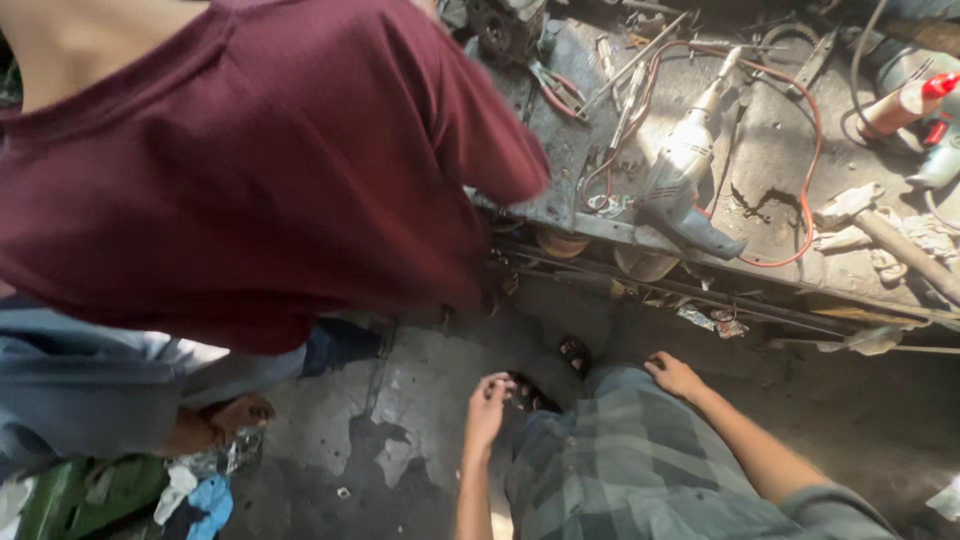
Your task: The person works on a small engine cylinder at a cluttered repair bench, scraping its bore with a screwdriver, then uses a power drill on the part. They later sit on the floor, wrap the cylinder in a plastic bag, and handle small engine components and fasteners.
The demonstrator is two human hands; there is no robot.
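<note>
Left hand [487,405] loosely curled, empty, beside checked trousers [620,470]; right hand [673,375] flat on knee, empty. Above: grey drill [680,175] on cluttered surface [770,150].

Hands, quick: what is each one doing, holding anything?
Left hand: loosely curled, holding nothing, hanging beside the checked trousers.
Right hand: holding nothing, resting on the trousers; fingers partly hidden.
</note>
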